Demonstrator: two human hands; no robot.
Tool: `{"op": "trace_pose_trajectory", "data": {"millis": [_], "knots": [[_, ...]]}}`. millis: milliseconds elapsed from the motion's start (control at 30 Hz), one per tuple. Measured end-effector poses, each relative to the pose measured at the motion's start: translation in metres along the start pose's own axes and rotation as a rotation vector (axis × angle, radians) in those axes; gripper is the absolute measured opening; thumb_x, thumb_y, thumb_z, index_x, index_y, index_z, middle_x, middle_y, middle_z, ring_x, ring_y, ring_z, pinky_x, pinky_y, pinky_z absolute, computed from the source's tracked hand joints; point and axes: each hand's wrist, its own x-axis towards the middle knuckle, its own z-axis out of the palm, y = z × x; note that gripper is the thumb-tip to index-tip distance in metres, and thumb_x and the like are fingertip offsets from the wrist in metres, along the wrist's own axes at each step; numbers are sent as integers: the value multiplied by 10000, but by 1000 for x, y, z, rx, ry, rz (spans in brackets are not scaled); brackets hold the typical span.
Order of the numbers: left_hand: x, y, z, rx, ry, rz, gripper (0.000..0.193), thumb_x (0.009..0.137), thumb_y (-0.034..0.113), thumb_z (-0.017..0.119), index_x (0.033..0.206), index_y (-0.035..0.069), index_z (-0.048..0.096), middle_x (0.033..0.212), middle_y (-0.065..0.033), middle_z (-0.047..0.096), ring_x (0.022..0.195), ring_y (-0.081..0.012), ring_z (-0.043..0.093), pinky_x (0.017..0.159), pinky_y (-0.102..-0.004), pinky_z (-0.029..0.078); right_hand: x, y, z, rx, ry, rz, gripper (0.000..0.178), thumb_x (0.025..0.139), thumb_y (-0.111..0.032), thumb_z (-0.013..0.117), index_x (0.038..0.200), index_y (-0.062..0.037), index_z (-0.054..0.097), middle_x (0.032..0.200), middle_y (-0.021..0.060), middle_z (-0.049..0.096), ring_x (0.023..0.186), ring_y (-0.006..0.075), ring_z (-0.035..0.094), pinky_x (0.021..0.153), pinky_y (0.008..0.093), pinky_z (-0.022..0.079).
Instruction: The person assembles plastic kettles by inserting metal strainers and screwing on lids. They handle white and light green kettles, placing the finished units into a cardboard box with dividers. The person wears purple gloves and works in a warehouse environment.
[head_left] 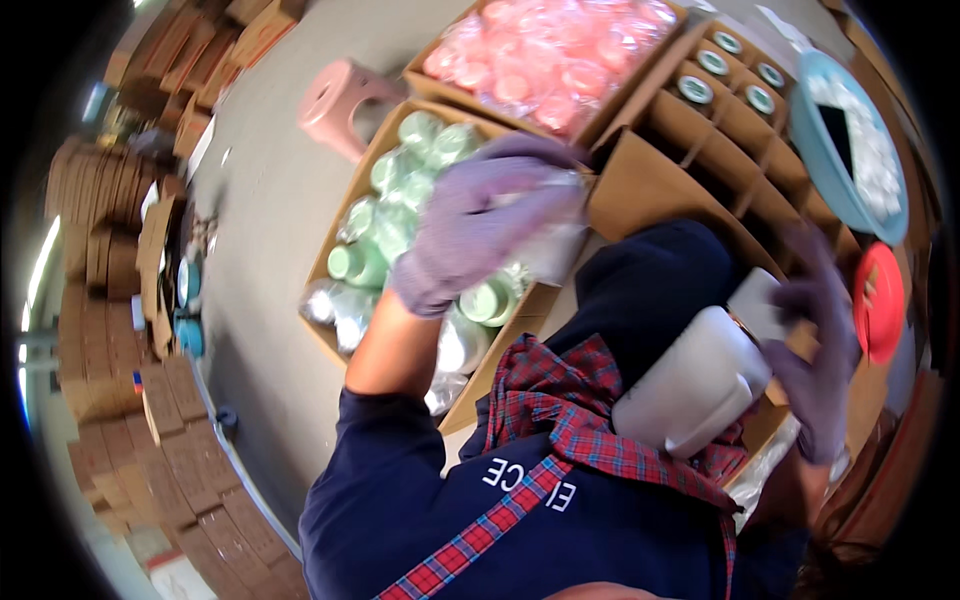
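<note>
While left hand (470,235) in purple glove hovers over carton of green jars (345,215), fingers curl round clear plastic bag (545,225), gripping it above carton's right edge. Right hand (815,350), also gloved, closes on white plastic jar (700,380) lying tilted on lap, touching its cap end. Carton of pink jars (555,60) sits just beyond green one. Divided carton (720,120) holds capped jars in far cells. Blue basin (810,130) and red lid (880,300) to right. Pink stool (340,100) on floor.
</note>
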Motion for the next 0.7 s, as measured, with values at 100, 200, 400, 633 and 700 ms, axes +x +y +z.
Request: {"op": "trace_pose_trajectory", "data": {"millis": [100,200,400,633,700], "knots": [[52,54,67,-323,-175,255,247,852,177,814,1039,26,757,1142,-124,706,1127,-248,649,965,-353,499,58,-19,27,328,-155,128,563,853,-190,746,1339,-15,522,1092,125,667,765,149,655,674,278,512],[83,58,56,106,-3,501,815,746,306,876,1389,-64,537,1448,-217,528,1370,-315,486,1141,-421,370,90,7,-17,616,168,237,173,970,-190,656,1003,-21,664,689,62,666,538,98,603,492,223,468],[75,9,127,249,-315,522,1439,552,423,987,1596,-47,116,1543,-260,388,1442,-392,386,1183,-474,310,136,85,-114,738,357,269,241,945,-258,713,962,-24,656,746,72,660,569,117,609,531,235,502],[148,-10,208,-409,139,-9,162,973,131,685,1075,5,679,903,34,639,786,-36,533,699,-207,443,87,87,-85,227,446,-113,902,895,-234,727,1579,19,197,1481,208,437,1343,326,469,1114,406,414],[145,-1,228,-466,148,45,161,958,145,716,1058,22,691,826,56,604,726,-30,497,641,-192,406,61,67,-46,22,327,-308,1104,717,-249,876,1571,28,234,1543,233,374,1465,370,322,1175,439,330]]}}
